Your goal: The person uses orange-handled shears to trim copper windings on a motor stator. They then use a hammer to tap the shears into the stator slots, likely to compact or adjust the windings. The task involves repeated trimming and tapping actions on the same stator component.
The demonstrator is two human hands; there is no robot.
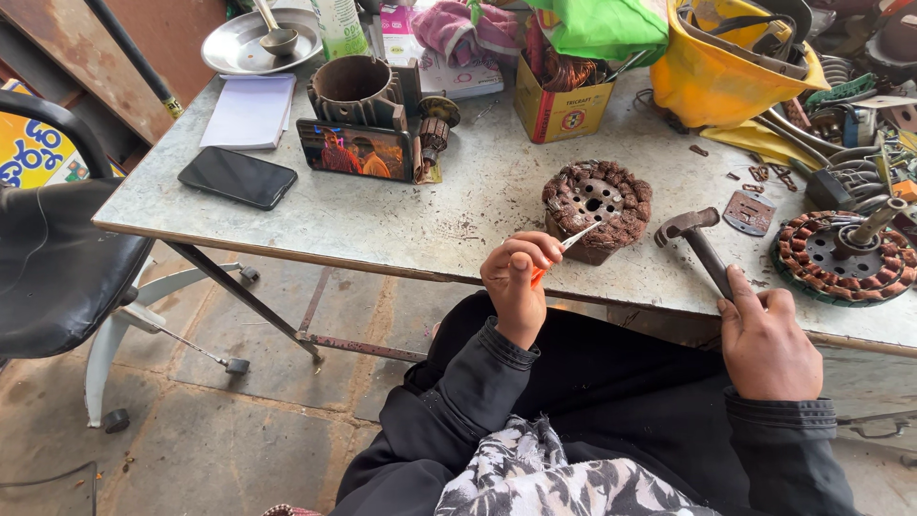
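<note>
Black sleeves reach up from the lap toward the bench edge; the left hand [517, 283] is curled tight round an orange-handled tool [564, 250] whose thin metal blade points at the near rim of a small round stator [596, 208] wound in brown copper; the right hand [761, 336] is wrapped shut on the wooden shaft of a hammer [700, 247], its steel head resting on the grey metal table [401, 225] just right of the stator.

Done well, I judge the blade wants to sit firmly in a slot before any blow falls, held at a low slant so it drives under the winding and does not skid off; taps from the hammer should be short and square on the handle end, with the left fingers kept clear; the stator sits loose near the table edge and may need bracing.

Farther right lies a larger stator [844, 258] with a shaft standing from it; beyond, a propped phone [354, 149] showing a video, a dark phone [237, 177] lying flat, a notepad [251, 110] and a cardboard box [559, 100].

Where the blade tip touches the winding is too small to make out; the handle is mostly buried in the fist; the yellow bag [721, 62] and clutter at top right are cut off.
</note>
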